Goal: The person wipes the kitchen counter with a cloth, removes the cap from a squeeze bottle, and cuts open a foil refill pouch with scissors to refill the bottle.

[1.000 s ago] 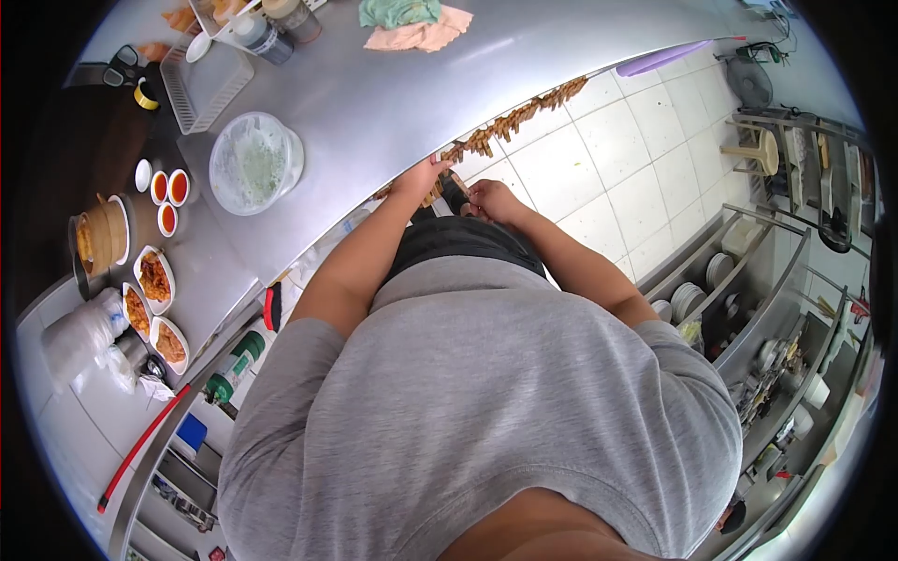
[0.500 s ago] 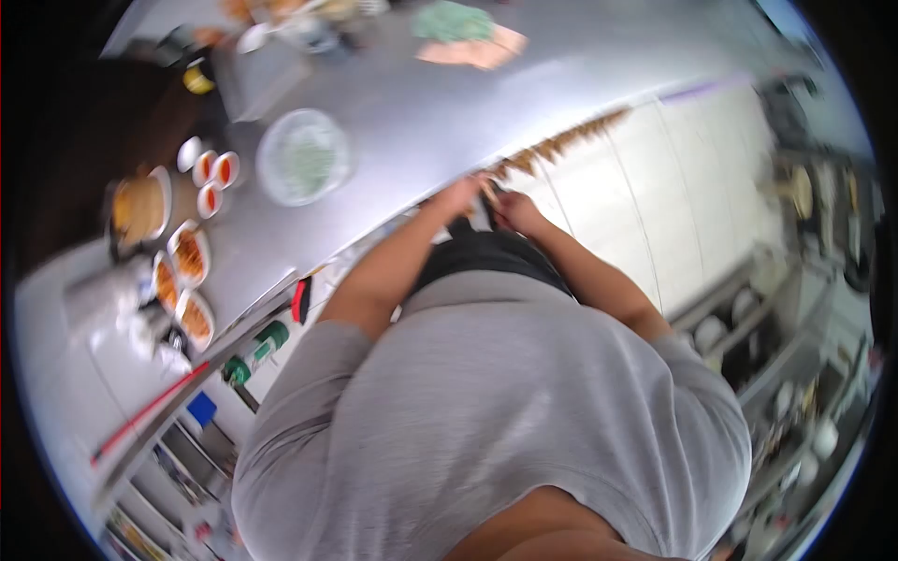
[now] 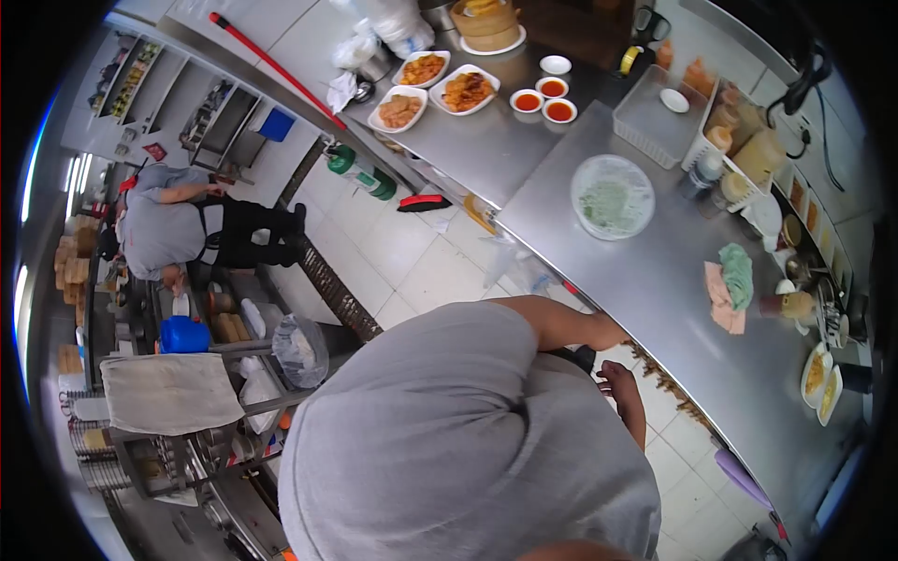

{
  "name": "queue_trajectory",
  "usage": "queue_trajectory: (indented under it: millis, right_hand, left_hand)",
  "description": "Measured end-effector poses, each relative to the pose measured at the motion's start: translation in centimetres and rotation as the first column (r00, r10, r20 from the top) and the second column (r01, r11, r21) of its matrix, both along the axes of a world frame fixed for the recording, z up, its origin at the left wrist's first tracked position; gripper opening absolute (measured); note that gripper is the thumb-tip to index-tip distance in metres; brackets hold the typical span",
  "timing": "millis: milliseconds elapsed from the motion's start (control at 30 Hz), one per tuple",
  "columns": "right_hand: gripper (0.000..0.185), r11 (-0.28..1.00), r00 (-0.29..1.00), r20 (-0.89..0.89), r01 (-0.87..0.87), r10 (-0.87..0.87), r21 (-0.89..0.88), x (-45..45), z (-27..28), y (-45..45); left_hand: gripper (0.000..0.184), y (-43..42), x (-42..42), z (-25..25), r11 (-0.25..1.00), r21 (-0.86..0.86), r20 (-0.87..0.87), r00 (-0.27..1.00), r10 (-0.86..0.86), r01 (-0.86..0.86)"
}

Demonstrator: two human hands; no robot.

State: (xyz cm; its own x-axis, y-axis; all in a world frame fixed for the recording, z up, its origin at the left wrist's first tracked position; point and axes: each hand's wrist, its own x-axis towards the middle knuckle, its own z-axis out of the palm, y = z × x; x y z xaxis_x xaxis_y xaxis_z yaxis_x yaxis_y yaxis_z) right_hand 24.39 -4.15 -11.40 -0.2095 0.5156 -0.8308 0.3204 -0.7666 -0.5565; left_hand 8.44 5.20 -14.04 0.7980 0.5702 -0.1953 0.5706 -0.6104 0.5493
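Observation:
My left hand [image 3: 606, 333] is low beside the front edge of the steel counter [image 3: 645, 313]; its fingers are mostly hidden. Just below it, in front of my body, is my right hand [image 3: 617, 379], with its fingers loosely bent and apart and nothing visible in them. Closest on the counter stands a round, clear bowl [image 3: 613, 196] with something pale green in it. A green cloth [image 3: 736, 276] and a pink cloth [image 3: 722, 301] lie farther right.
Plates of food [image 3: 466, 90], red sauce cups [image 3: 559, 109] and a bamboo steamer [image 3: 486, 23] stand at the back. A plastic basket [image 3: 659, 122] and bottles line the wall side. Left are a green cylinder [image 3: 360, 172], a bin [image 3: 299, 346] and a co-worker [image 3: 168, 220].
My view has swung left, bringing the co-worker and the shelves into sight. My hands, earlier together at the counter edge around something small, now look slightly apart.

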Motion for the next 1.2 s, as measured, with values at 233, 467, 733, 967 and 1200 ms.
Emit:
queue_trajectory:
  millis: [233,467,733,967,1200]
  right_hand:
    - [0.040,0.698,0.970,0.236,-0.213,0.064,0.684,7.2,17.1,9.8]
    - [0.049,0.139,0.554,0.719,-0.743,-0.420,0.654,10.4,6.5,23.1]
    - [0.038,0.246,0.633,0.733,-0.691,-0.248,0.680,2.4,5.7,26.0]
    - [0.033,0.152,0.789,0.448,-0.425,-0.421,0.892,1.6,6.1,27.0]
    - [0.040,0.302,0.928,0.353,-0.373,0.122,0.877,-3.1,7.4,23.2]
  left_hand:
    - [0.038,-3.4,-6.5,3.9,0.991,-0.094,0.089,0.992,-0.089,0.097]
    - [0.024,-6.9,-9.8,12.0,0.727,-0.165,0.270,0.679,0.683,-0.666]
    - [0.041,-0.2,-10.5,14.6,0.314,-0.496,0.525,0.008,0.851,-0.810]
    - [0.055,7.1,-11.6,16.2,0.099,-0.837,0.227,-0.177,0.958,-0.539]
    - [0.056,8.2,-16.1,15.0,0.112,-0.906,0.209,-0.201,0.957,-0.407]
